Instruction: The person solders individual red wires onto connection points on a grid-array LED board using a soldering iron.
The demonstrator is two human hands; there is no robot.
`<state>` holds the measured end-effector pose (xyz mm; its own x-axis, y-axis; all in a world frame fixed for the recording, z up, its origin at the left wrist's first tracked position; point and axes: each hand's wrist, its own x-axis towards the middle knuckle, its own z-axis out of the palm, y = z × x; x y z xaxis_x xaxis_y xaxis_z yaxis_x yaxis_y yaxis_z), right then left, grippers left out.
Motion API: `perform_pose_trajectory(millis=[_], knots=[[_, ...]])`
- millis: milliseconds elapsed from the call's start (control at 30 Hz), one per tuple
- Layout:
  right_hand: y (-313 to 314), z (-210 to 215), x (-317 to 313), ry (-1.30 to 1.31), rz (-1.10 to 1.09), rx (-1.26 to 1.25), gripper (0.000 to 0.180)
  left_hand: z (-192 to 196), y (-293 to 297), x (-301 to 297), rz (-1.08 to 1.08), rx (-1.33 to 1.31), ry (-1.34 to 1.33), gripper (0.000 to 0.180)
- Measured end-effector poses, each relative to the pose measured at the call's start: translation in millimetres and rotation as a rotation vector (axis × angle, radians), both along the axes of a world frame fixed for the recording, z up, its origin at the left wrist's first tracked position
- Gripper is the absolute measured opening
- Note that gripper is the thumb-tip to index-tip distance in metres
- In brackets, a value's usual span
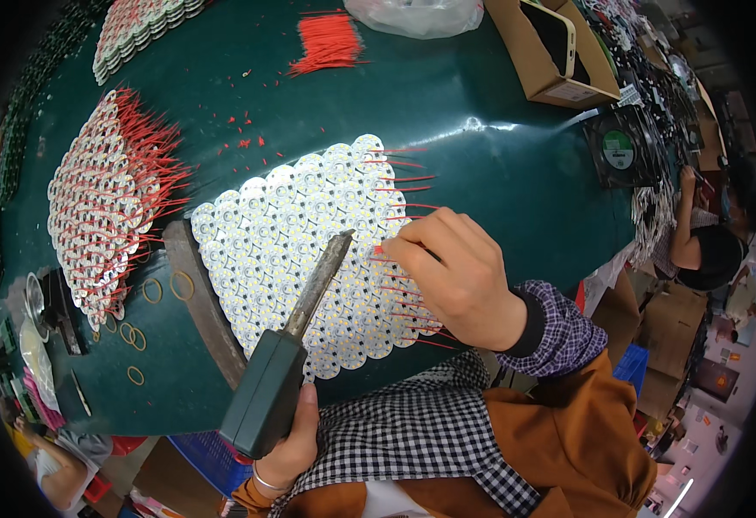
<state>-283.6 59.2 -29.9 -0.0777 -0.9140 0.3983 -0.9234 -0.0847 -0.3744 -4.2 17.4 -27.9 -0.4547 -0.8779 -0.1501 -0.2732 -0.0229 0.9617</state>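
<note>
A panel of round white LED circuit boards (pixel 291 233) lies on the green table, with red wires (pixel 408 179) sticking out along its right edge. My left hand (pixel 296 445) is closed around the dark green handle of a soldering gun (pixel 265 393). The gun's long, worn metal tip slants up over the boards and ends near their right side. At that edge my right hand (pixel 451 272) is closed in a pinch on a red wire (pixel 379 250), mostly hidden by the fingers. A dark flat bar (pixel 205 302) lies along the panel's left edge.
Wired LED panels (pixel 97 207) lie at left, with another stack (pixel 140 30) behind. A bundle of red wires (pixel 330 41) and a plastic bag (pixel 417 15) are at the back. A cardboard box (pixel 559 69) holds a phone. Rubber bands (pixel 182 285) lie at left; co-workers sit beyond both sides.
</note>
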Motion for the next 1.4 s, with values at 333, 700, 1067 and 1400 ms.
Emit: perform_pose_trajectory(millis=[333,700,1067,1400], knots=[[1,-5,-6,0.034,0.040,0.096,0.018,3,-12,2,-0.182,-0.031,-0.107,0.040],[2,-12,-4,0.011,0.060,0.112,0.025,-7,-9,-13,-0.144,-0.170,-0.101,0.016],[0,-9,-5,0.036,0.048,0.093,0.023,21,-5,4,0.046,0.017,-0.162,0.030],[-21,-21,-10,-0.006,0.059,-0.034,0.021,15,-11,-2,-0.010,0.086,-0.021,0.042]])
